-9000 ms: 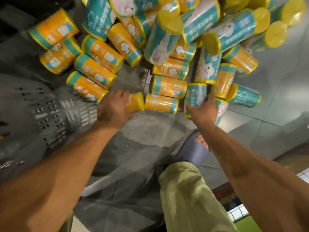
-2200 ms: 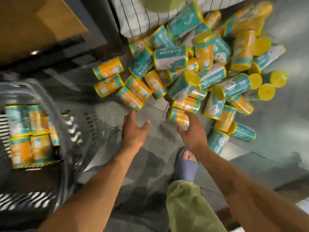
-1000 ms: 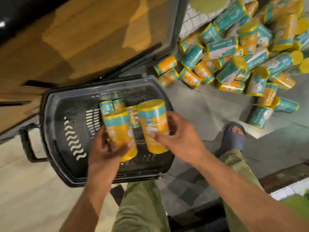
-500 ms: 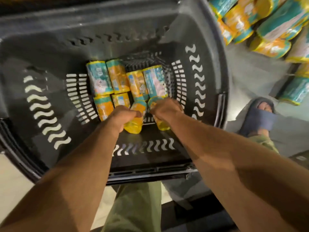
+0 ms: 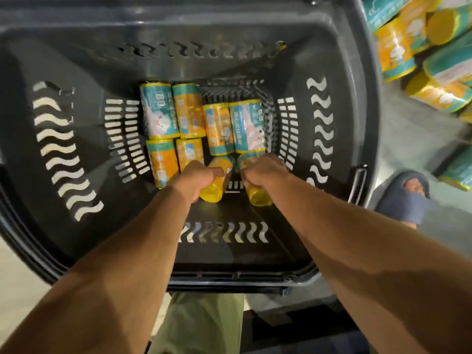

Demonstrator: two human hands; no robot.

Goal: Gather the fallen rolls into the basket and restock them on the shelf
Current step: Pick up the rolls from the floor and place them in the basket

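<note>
A dark plastic basket [image 5: 342, 103] fills the view below me. Several yellow and teal rolls [image 5: 189, 111] lie side by side on its floor. My left hand [image 5: 194, 177] grips a yellow roll [image 5: 212, 194] low inside the basket, at the near end of the row. Beside it, my right hand [image 5: 263, 172] grips another yellow roll [image 5: 258, 196]. Both held rolls sit at or just above the basket floor; whether they touch it is hidden by my hands. More fallen rolls [image 5: 411, 47] lie heaped on the floor at the upper right, outside the basket.
My foot in a blue slipper [image 5: 403, 200] stands on the grey floor right of the basket. My green trouser leg [image 5: 201, 325] is just below the basket's near rim. A basket handle hinge [image 5: 357, 185] sits on the right wall.
Over the last second both hands carried a roll each from above the basket down to its floor. In the last half second they barely moved; the view has drawn closer.
</note>
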